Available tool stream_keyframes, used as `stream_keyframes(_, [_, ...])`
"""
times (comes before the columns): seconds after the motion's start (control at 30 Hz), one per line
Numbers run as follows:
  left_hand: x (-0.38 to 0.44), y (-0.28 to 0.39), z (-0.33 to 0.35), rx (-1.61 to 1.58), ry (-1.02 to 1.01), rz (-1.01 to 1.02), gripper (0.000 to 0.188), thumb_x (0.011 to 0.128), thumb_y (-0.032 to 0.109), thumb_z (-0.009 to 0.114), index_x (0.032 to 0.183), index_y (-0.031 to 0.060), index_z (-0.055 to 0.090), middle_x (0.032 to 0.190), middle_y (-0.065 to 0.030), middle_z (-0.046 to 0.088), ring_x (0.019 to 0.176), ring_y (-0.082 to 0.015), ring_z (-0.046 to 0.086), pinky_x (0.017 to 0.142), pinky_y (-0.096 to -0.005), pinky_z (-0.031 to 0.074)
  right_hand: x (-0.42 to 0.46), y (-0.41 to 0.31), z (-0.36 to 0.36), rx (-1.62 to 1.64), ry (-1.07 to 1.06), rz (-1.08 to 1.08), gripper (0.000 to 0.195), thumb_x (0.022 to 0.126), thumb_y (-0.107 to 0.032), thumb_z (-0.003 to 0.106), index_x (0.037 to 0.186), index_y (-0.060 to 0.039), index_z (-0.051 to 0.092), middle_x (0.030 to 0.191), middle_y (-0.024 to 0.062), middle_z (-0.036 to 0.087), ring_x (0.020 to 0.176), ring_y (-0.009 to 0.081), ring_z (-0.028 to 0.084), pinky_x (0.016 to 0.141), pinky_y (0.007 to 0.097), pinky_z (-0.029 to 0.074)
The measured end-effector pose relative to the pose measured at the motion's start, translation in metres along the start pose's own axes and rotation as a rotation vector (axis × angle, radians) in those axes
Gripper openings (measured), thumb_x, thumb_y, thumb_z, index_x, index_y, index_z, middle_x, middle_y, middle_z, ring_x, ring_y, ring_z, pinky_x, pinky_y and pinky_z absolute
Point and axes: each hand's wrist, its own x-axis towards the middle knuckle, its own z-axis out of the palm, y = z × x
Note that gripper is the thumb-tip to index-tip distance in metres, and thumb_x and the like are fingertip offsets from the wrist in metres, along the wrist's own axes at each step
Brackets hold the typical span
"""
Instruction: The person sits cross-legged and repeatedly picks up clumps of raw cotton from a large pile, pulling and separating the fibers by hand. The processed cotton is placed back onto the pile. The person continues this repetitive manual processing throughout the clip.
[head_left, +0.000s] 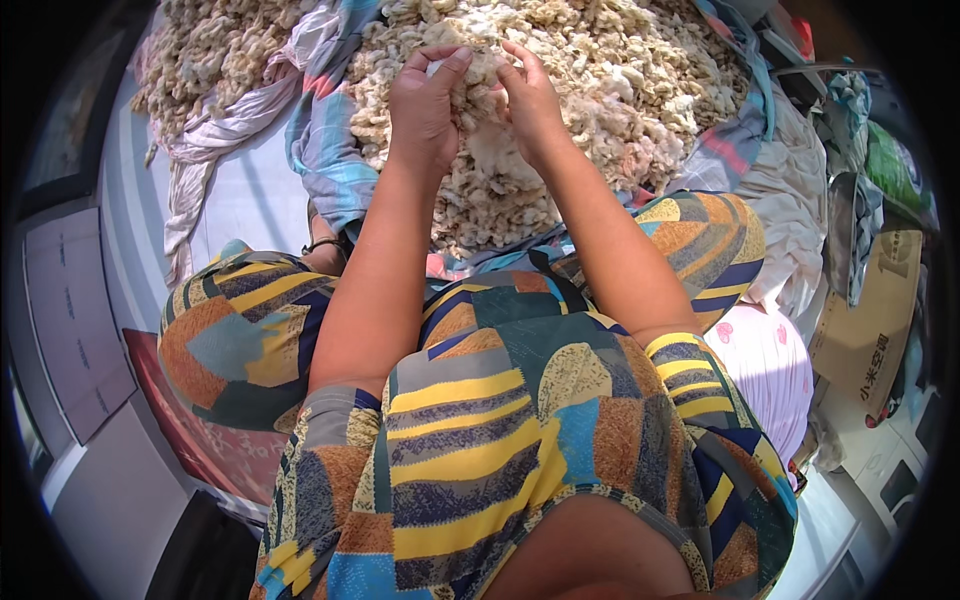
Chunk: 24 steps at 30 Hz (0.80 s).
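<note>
In front of my crossed legs lies a large heap of off-white and tan raw fibre tufts (637, 90), wool or cotton. A blue, grey and pink plaid cloth (324, 142) is spread beneath it. Above the heap, my left hand (426, 109) pinches a beige fibre tuft (480, 94) between thumb and curled fingers. My right hand (534, 105) grips the other side of this tuft, thumb and index finger bent towards it. The tuft's lower part blends into the pile, so its end cannot be made out.
A second fibre heap (217, 56) rests on a pale wrinkled cloth (225, 139) at upper left. To the right are a crumpled cream cloth (787, 195), a pink heart-print bundle (765, 367) and a cardboard piece (870, 330). A red printed mat (217, 450) lies at lower left.
</note>
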Motion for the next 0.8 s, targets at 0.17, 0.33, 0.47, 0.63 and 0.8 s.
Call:
stream_keyframes(0.17, [-0.006, -0.004, -0.001, 0.072, -0.013, -0.042, 0.019, 0.086, 0.005, 0.065, 0.103, 0.0045, 0.056, 0.093, -0.0088, 0.066, 0.078, -0.0172, 0.066, 0.064, -0.0298, 0.057, -0.005, -0.001, 0.005, 0.188, -0.145, 0.244, 0.026, 0.095, -0.024, 0.055, 0.114, -0.007, 0.055, 0.095, 0.0031, 0.058, 0.08, 0.0116, 0.056, 0.066, 0.0277, 0.047])
stream_keyframes(0.33, [-0.005, -0.004, 0.001, 0.083, 0.082, 0.018, 0.024, 0.086, 0.004, 0.064, 0.109, 0.0023, 0.056, 0.094, -0.0101, 0.066, 0.079, -0.0172, 0.066, 0.065, -0.0269, 0.056, -0.004, 0.007, 0.007, -0.332, 0.002, -0.532, 0.012, 0.085, -0.005, 0.06, 0.096, -0.0007, 0.059, 0.087, 0.0074, 0.061, 0.076, 0.0184, 0.06, 0.066, 0.0307, 0.049])
stream_keyframes(0.47, [-0.006, -0.011, -0.012, 0.089, 0.097, -0.079, 0.026, 0.088, 0.006, 0.062, 0.112, 0.0004, 0.056, 0.098, -0.0093, 0.065, 0.085, -0.0152, 0.064, 0.072, -0.0262, 0.053, -0.012, 0.004, 0.015, -0.476, 0.06, -0.647, 0.012, 0.082, -0.001, 0.06, 0.094, 0.0011, 0.06, 0.081, 0.0118, 0.063, 0.069, 0.0206, 0.062, 0.063, 0.0315, 0.05])
stream_keyframes(0.63, [-0.007, -0.011, 0.002, 0.16, 0.156, -0.058, 0.022, 0.09, 0.01, 0.059, 0.11, 0.001, 0.057, 0.101, -0.0069, 0.064, 0.089, -0.013, 0.061, 0.079, -0.0265, 0.049, -0.007, -0.006, 0.009, -0.389, 0.065, -0.415, 0.007, 0.085, -0.002, 0.06, 0.09, 0.0018, 0.062, 0.072, 0.0101, 0.064, 0.058, 0.0134, 0.058, 0.055, 0.0313, 0.047])
stream_keyframes(0.8, [-0.005, -0.003, -0.001, -0.065, 0.03, -0.034, 0.017, 0.093, 0.015, 0.06, 0.102, -0.0002, 0.06, 0.09, -0.0062, 0.065, 0.079, -0.0126, 0.062, 0.069, -0.026, 0.051, -0.006, 0.005, 0.009, -0.563, 0.059, -0.652, 0.012, 0.08, 0.0, 0.06, 0.091, 0.0044, 0.061, 0.077, 0.0159, 0.064, 0.072, 0.0279, 0.063, 0.063, 0.0343, 0.048])
